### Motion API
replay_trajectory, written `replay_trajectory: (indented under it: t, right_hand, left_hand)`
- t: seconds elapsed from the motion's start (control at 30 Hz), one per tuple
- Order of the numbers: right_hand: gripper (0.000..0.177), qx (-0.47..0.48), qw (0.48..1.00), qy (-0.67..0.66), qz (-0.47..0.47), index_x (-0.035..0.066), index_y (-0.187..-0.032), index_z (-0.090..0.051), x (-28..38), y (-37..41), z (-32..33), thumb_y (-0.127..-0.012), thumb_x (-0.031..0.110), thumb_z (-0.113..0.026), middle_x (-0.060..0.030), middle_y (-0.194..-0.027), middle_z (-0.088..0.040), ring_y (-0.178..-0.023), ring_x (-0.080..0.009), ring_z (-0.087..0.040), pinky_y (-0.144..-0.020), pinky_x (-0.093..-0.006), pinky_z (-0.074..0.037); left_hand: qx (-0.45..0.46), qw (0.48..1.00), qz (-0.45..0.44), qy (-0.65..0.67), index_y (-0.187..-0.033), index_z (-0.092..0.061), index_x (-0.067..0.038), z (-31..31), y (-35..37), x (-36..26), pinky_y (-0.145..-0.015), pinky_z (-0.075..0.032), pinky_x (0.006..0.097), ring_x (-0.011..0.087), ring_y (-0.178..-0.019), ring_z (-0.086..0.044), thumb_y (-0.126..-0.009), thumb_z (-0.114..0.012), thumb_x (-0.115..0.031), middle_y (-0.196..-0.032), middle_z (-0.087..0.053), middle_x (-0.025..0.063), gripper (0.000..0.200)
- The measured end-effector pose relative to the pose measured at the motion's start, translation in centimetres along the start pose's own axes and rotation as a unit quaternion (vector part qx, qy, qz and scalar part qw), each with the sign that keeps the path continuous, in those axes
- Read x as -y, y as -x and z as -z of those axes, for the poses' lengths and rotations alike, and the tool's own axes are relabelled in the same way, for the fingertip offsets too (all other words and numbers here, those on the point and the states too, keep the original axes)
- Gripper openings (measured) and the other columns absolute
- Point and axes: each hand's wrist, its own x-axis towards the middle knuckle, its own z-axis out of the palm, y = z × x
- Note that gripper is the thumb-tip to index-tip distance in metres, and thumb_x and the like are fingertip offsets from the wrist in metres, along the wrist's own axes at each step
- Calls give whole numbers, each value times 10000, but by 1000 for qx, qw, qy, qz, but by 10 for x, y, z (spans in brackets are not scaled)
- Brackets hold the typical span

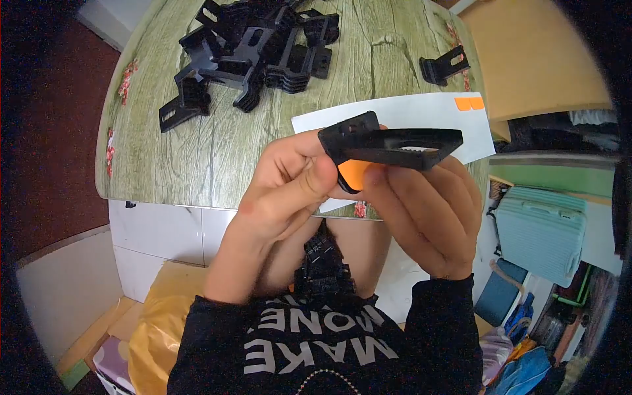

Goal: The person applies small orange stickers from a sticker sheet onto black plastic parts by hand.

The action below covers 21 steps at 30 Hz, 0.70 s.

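A black plastic bracket (408, 146) with a slotted arm is held up over the table's front edge. My left hand (286, 184) grips its left end between thumb and fingers. On the bracket's lower part is an orange sticker (352, 174), and my right hand (428, 204) pinches at the sticker's right edge, with its other fingers curled behind the slotted arm. Behind the hands lies a white sheet (408, 108) with two orange stickers (469, 103) near its right corner.
A heap of black brackets (253, 52) covers the table's (375, 59) back left. One single bracket (446, 65) lies at the back right. On the floor are a yellow bag (161, 316) at left and a light green suitcase (540, 230) at right.
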Motion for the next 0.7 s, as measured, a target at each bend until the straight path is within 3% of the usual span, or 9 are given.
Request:
replay_trajectory:
  t: [0.2,0.33,0.5,0.7]
  right_hand:
    - [170,29,997,-2,72,55,-856,-642,-25,6,-6,-718,151,-612,-109,-1029,-555,-807,-223,-525,-729,-351,-452]
    - [230,63,979,-161,-112,131,-892,-649,-10,11,-11,-702,260,-638,-93,-1103,-492,-929,-244,-445,-844,-404,-372]
    - [231,44,988,-122,-83,218,-903,-650,-12,25,-17,-691,309,-639,-81,-1133,-445,-1021,-253,-382,-902,-445,-303]
    - [303,47,996,-45,-61,162,-920,-668,-12,10,-5,-661,318,-652,-119,-1171,-398,-1039,-276,-372,-899,-404,-324]
  left_hand:
    - [14,999,17,-33,-1149,-445,108,9,2,-2,-773,-472,266,210,-861,-593,-830,-555,-122,-1025,-579,193,409]
    - [1,999,-18,-52,-1181,-410,106,1,-2,1,-818,-462,324,267,-918,-583,-826,-563,-143,-1082,-548,218,459]
    - [57,998,-11,-30,-1206,-380,101,7,-2,-1,-865,-443,376,326,-980,-560,-821,-573,-176,-1120,-521,240,512]
    - [0,996,10,-90,-1239,-340,78,5,-3,4,-891,-433,395,338,-1033,-530,-753,-632,-238,-1118,-503,253,649]
